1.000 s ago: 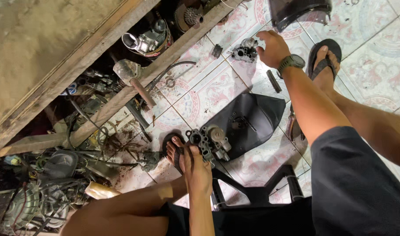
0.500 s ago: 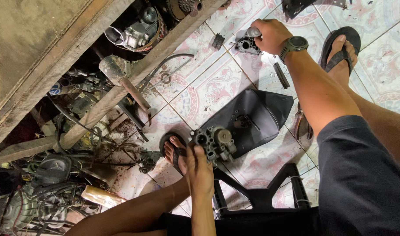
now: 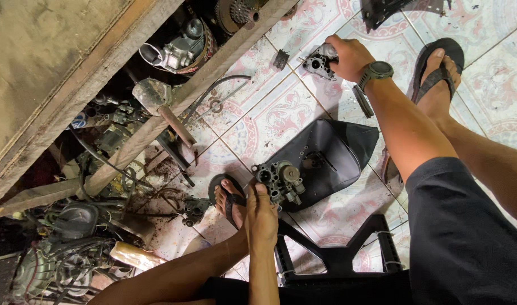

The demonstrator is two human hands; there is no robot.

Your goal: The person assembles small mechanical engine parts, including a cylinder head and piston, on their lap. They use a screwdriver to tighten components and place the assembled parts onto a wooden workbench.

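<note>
My left hand [image 3: 262, 213] reaches down between my knees and grips a grey metal carburetor [image 3: 281, 182]. The carburetor rests at the edge of a black plastic cover [image 3: 332, 149] lying on the tiled floor. My left foot in a dark sandal [image 3: 229, 199] is right beside that hand. My right hand [image 3: 349, 56], with a dark watch [image 3: 375, 72] on the wrist, is stretched far forward. It is closed on a smaller grey metal carburetor part [image 3: 319, 61] on the tiles. My right foot in a sandal [image 3: 436, 73] is planted just right of that arm.
A wooden workbench [image 3: 61, 73] runs along the left, with engine parts, cables and a hammer [image 3: 159, 104] piled under its frame [image 3: 213, 68]. A black stool [image 3: 349, 260] stands under me. Another black panel [image 3: 391, 10] lies at the top. A small metal bar [image 3: 363, 101] lies by my right forearm.
My right hand has reached onto the small metal part and closed on it. My left hand has stayed on the carburetor. The view has shifted slightly.
</note>
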